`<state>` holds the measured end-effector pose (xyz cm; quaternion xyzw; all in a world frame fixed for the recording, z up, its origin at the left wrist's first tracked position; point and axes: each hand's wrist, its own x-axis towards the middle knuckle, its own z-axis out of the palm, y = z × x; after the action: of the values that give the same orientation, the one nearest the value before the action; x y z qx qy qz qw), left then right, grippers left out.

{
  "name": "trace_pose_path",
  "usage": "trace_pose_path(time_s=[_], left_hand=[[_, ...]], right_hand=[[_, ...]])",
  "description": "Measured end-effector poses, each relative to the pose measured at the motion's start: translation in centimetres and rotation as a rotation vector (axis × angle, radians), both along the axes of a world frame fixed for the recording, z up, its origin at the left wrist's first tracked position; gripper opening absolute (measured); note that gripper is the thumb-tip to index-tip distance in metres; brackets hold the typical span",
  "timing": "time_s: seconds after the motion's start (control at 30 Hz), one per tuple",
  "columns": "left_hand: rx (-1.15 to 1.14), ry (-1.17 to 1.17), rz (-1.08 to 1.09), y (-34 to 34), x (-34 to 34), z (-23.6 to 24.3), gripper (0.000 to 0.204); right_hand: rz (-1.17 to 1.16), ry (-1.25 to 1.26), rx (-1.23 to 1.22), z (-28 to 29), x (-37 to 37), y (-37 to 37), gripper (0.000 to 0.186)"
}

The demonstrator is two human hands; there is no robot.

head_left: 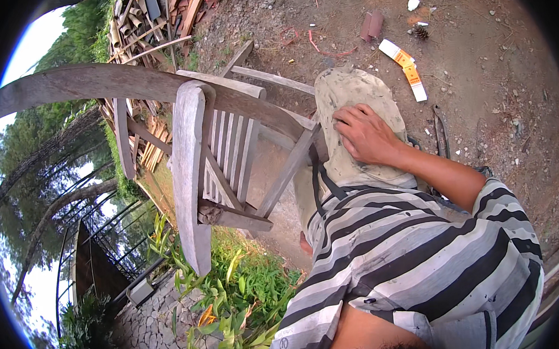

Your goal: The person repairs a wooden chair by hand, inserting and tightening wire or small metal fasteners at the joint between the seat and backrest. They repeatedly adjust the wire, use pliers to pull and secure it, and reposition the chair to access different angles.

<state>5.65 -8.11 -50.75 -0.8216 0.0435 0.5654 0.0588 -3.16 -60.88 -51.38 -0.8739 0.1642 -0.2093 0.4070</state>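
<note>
My right hand (367, 135) lies on the knee of my stained khaki trousers (351, 85), its fingers loosely bent and apart, with nothing seen in them. My left hand does not show. At the edge of my striped shirt (416, 249) there is a small reddish patch too little to make out. To the left of my knee is a weathered grey wooden chair (190, 160) with a curved rail, a wide armrest and a slatted part. One of its slanting bars comes close to my trouser leg.
Roof tiles and planks (154, 23) lie heaped at the far left. An orange and white strip of packaging (406, 67), a reddish tile piece (371, 26) and a pine cone (420, 32) lie on the dirt. Leafy plants (241, 284) grow beside stone paving (158, 329).
</note>
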Motion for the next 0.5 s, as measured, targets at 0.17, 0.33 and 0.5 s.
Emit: trace_pose_path(time_s=[0.17,0.33,0.5], left_hand=[[0.039,0.021,-0.038,0.7,0.8,3.6,0.036],[-0.169,-0.163,-0.113,-7.2,4.3,12.1,0.039],[-1.006,-0.846,-0.137,-26.7,4.0,26.9,0.029]], right_hand=[[-0.076,-0.064,0.208,0.7,1.8,0.2,0.031],[-0.12,-0.403,0.453,6.8,8.2,-2.0,0.053],[-0.233,-0.592,0.442,11.5,15.4,-3.8,0.074]])
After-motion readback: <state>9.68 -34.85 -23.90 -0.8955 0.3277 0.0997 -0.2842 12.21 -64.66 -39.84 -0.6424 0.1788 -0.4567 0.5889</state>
